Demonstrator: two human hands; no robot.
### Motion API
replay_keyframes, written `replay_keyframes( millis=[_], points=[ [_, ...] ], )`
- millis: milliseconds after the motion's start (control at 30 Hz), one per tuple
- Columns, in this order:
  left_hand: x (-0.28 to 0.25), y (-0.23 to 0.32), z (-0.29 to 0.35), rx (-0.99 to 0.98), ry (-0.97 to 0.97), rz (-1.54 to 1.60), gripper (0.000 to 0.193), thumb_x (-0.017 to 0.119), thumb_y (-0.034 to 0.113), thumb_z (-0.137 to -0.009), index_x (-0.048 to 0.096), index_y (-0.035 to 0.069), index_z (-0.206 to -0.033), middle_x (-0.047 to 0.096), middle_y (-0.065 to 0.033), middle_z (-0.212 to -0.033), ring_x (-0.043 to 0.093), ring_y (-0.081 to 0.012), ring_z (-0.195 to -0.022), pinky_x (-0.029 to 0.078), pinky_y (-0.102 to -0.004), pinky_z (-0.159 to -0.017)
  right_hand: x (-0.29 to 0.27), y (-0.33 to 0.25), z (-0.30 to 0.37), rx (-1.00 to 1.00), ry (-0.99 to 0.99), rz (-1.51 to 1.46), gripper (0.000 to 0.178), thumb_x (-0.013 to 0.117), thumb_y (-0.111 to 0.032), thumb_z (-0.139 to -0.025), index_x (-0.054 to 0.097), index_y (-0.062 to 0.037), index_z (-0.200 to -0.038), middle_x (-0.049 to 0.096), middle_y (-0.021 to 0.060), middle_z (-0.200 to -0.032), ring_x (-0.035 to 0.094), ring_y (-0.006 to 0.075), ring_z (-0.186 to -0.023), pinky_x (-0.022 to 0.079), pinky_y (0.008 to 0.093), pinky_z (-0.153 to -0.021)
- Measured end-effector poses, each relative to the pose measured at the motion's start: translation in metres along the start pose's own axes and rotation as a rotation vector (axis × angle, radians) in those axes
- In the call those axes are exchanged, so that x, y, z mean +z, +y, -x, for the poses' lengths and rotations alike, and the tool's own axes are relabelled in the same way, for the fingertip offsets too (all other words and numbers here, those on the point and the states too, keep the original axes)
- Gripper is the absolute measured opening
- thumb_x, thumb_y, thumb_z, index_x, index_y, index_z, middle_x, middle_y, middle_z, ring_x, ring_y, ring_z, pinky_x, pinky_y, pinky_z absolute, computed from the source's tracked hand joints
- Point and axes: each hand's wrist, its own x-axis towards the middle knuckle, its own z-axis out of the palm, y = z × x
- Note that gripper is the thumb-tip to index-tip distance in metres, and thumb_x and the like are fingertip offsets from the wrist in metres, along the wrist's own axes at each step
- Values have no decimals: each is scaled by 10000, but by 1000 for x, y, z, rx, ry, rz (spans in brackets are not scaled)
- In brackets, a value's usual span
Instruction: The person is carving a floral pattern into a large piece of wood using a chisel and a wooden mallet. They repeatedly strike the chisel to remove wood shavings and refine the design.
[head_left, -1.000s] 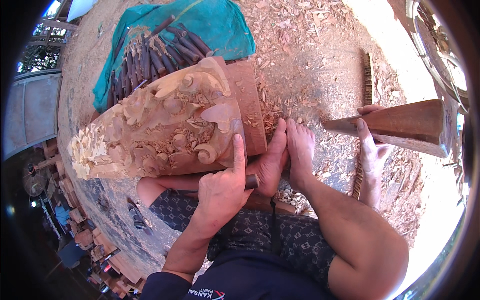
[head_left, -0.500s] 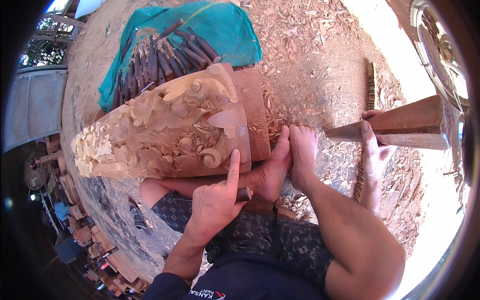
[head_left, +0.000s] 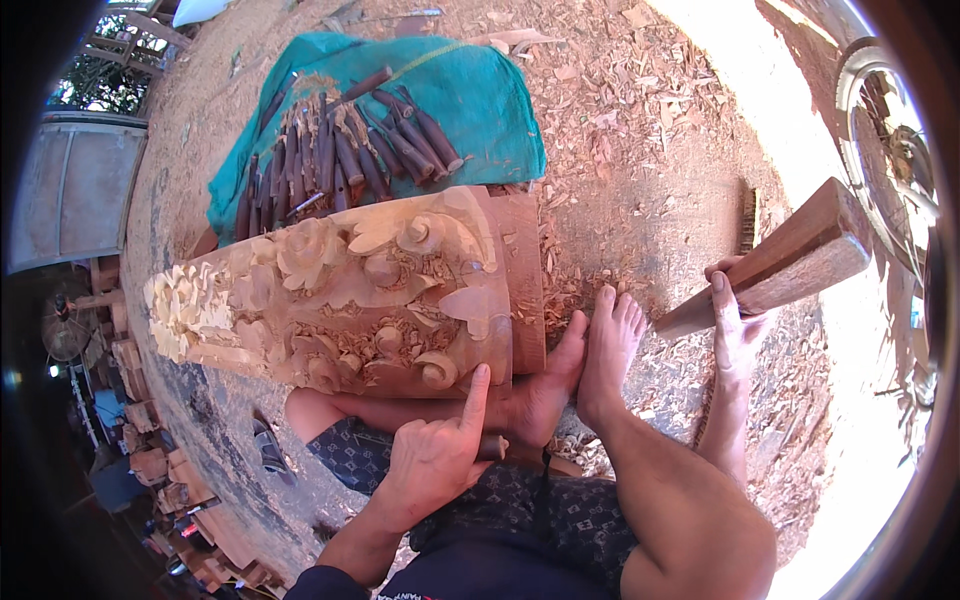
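In front of me lies a tapering block of wood [head_left: 400, 285] carved with flowers, leaves and scrolls, with chips caught in its hollows. My left hand [head_left: 432, 462] is closed round a dark wooden tool handle [head_left: 491, 447], likely a chisel's; its blade is hidden. The index finger of that hand points out, its tip at the block's near right edge by a scroll. Off to the right, my right hand [head_left: 737, 325] grips a heavy wooden mallet [head_left: 785, 262] by its narrow end. The thick end tilts up and away to the right.
Behind the block, many dark-handled carving tools [head_left: 330, 150] lie on a green cloth [head_left: 490, 100]. My bare feet [head_left: 605, 350] rest beside the block's right end. Wood chips cover the ground. A bicycle wheel [head_left: 860, 120] stands at far right; wood offcuts [head_left: 150, 465] are piled at left.
The view has shifted, so the block and tools sit lower in it. My left finger stays at the block's edge. The mallet is tilted more steeply, its thick end higher.
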Motion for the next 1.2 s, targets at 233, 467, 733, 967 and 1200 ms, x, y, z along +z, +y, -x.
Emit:
replay_keyframes(
  millis=[233,467,733,967,1200],
  points=[
    [-12,4,-4,-15,-58,4,1187,917,433,-834,288,-49,-1717,690,-78,-668,720,-275,-595,562,-407,-587,33,0,-25,213,-301,120,542,917,-177,-926,576,-35,-1322,705,61,-1030,672,138,-891,595,330,-808],
    [-28,11,-10,-80,-223,50,1200,875,527,-879,260,-86,-1707,656,-123,-607,710,-340,-564,553,-451,-566,51,46,15,658,-612,-74,704,895,-143,-907,527,15,-1485,686,74,-1068,653,124,-878,587,315,-749],
    [-27,11,-14,-69,-247,65,1145,830,514,-924,261,-112,-1695,664,-120,-604,716,-333,-562,557,-454,-549,58,68,23,776,-584,-55,617,834,-93,-958,524,26,-1478,710,74,-905,670,130,-672,555,294,-585],
    [-12,14,-9,-76,-180,73,1175,844,482,-920,213,-136,-1695,663,-140,-616,719,-357,-588,560,-471,-572,61,67,14,741,-592,-101,426,833,-109,-963,572,25,-1271,708,77,-838,670,149,-627,547,308,-549],
    [-6,8,-4,-36,-137,76,1179,847,479,-915,212,-138,-1693,674,-156,-632,730,-374,-613,571,-478,-590,60,58,18,709,-534,-74,408,825,-105,-966,568,25,-1254,706,86,-827,675,164,-624,556,320,-555]
  ],
)
